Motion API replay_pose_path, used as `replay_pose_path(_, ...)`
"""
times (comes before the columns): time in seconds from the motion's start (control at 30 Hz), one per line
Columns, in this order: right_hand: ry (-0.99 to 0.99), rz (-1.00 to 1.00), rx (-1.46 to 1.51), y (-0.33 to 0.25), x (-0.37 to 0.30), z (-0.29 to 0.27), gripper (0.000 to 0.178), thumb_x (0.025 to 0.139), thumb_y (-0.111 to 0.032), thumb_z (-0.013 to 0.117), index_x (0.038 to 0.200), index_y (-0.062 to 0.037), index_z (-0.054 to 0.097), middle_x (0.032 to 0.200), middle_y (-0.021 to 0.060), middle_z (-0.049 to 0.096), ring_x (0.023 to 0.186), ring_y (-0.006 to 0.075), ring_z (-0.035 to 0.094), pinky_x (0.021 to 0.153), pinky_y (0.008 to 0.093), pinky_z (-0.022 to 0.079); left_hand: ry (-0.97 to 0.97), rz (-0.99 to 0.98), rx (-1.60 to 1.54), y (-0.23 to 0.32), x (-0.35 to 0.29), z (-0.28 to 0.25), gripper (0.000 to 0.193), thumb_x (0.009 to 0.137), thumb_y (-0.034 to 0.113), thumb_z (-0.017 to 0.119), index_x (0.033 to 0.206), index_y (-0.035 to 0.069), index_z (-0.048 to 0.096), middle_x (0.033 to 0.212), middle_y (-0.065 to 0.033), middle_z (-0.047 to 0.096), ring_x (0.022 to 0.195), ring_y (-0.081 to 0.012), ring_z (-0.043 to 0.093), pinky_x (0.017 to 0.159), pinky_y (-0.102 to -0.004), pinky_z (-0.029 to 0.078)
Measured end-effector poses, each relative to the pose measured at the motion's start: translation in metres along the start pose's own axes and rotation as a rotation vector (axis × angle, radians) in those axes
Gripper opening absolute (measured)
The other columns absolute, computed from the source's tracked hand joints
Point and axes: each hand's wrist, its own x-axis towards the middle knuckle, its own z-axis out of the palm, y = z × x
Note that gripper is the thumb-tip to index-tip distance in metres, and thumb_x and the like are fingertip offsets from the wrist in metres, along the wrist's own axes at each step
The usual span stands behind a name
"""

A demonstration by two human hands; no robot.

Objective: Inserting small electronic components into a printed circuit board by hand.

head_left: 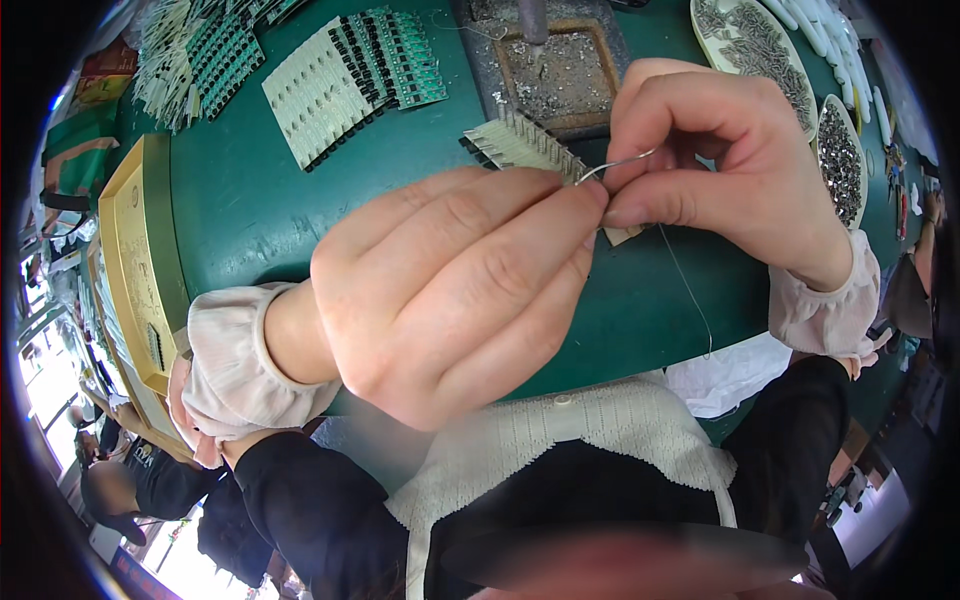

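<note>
A short, bent silvery wire (615, 163) runs between my two hands. My left hand (460, 270) is closed, thumb and forefinger pinching the wire's near end. My right hand (715, 160) is curled, its thumb tip beside the left fingertips and the wire reaching into its fingers. Below the right hand a thin strand (688, 285) trails down over the table. Partly behind the left fingers lies a pale circuit-board panel (515, 140) with rows of upright metal pins; the left hand hides part of it.
A dark tray (560, 75) with metal crumbs stands behind my hands. Board panels (330, 90) lie to its left. Two dishes of small metal parts (755, 50) (840, 160) stand at right. A yellow box (150, 260) is at left, on the green table (240, 200).
</note>
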Motion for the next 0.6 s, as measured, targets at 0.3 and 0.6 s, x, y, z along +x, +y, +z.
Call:
replay_pose_path(0.3, -0.012, -0.100, -0.050, 0.0015, 0.0052, -0.0015, 0.026, 0.070, 0.004, 0.084, 0.079, -0.0021, 0.061, 0.084, 0.0025, 0.057, 0.071, 0.0081, 0.055, 0.061, 0.0220, 0.040, -0.024, -0.024, -0.017, -0.0013, 0.0013, -0.0034, 0.033, 0.066, 0.001, 0.071, 0.096, -0.012, 0.066, 0.097, -0.0262, 0.070, 0.082, -0.0339, 0.072, 0.066, -0.0377, 0.062)
replay_pose_path(0.6, 0.023, -0.073, -0.076, -0.0070, 0.0055, -0.0064, 0.021, 0.078, 0.002, 0.080, 0.090, -0.0019, 0.062, 0.087, 0.0007, 0.056, 0.073, 0.0071, 0.054, 0.063, 0.0216, 0.040, 0.000, -0.081, -0.048, 0.0021, 0.0023, -0.0049, 0.030, 0.069, -0.002, 0.074, 0.097, -0.010, 0.066, 0.098, -0.0236, 0.071, 0.082, -0.0330, 0.072, 0.066, -0.0370, 0.061)
